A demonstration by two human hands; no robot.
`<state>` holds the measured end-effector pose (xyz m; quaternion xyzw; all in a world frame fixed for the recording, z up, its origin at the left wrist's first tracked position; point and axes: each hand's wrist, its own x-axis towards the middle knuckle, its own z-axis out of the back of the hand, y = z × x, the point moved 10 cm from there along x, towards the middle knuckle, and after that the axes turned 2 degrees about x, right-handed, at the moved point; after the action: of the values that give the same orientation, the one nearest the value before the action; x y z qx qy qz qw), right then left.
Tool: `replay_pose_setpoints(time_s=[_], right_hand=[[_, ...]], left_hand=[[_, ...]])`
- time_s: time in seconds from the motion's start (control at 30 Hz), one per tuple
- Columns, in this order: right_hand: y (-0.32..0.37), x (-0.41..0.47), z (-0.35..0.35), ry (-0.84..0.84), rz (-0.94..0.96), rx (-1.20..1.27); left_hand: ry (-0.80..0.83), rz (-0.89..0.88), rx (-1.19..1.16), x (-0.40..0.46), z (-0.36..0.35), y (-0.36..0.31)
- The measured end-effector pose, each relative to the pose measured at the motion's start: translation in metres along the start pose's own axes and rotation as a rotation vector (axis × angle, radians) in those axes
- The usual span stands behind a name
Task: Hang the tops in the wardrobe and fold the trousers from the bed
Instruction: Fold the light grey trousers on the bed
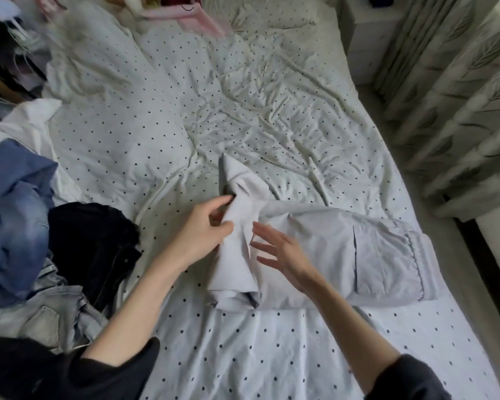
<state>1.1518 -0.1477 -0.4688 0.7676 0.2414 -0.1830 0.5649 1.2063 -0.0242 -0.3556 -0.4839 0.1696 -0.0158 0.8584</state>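
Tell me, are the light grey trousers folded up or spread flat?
Partly folded: the light grey trousers lie doubled on the bed, one end bunched in the left hand.

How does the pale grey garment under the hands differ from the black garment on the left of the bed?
The pale grey garment lies partly folded, stretched across the bed; the black garment sits crumpled in a pile of clothes. The left hand pinches the grey one's raised end while the right hand hovers open; neither hand touches the black one. Both rest on the dotted sheet.
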Motion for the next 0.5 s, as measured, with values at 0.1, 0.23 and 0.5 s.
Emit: replay_pose_setpoints(time_s=[0.1,0.23,0.5], right_hand=[[0.004,-0.021,0.070,-0.179,0.016,0.166],[0.008,-0.048,0.148,-0.479,0.079,-0.098],[-0.009,-0.034,0.129,-0.535,0.214,-1.177]], left_hand=[[0.241,-0.055,-0.030,0.004,-0.084,-0.017],[0.354,-0.013,0.025,0.012,-0.150,0.008],[0.010,0.422,0.000,0.016,-0.112,0.130]])
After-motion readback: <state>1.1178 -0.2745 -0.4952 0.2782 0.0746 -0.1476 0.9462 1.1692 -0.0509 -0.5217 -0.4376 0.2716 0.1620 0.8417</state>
